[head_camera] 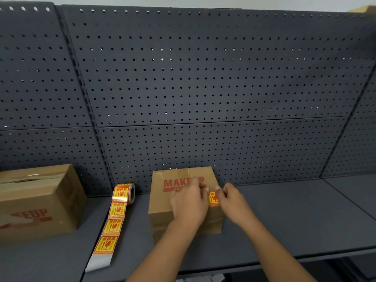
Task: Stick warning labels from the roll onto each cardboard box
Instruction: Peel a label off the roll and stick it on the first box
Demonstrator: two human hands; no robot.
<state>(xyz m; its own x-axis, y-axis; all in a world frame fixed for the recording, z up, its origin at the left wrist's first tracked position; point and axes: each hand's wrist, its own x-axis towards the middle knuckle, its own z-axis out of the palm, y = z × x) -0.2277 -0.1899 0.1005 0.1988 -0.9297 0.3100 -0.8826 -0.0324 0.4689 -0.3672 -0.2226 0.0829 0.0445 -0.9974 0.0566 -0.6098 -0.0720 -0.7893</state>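
Note:
A small cardboard box (162, 202) with red "MAKEUP" print stands on the dark shelf (284, 216) against the pegboard. A yellow and red warning label (213, 198) lies on the right part of its top. My left hand (189, 202) rests on the box top, its fingertips touching the label's left side. My right hand (234, 201) is at the box's right edge, fingers curled, pinching the label's right side. The label roll (127, 192) stands left of the box, its strip of labels (111, 228) trailing toward the shelf's front edge.
A larger cardboard box (38, 202) with the same red print sits at the far left of the shelf. The dark pegboard (203, 88) forms the back wall. Another cardboard corner (364, 9) shows at the top right.

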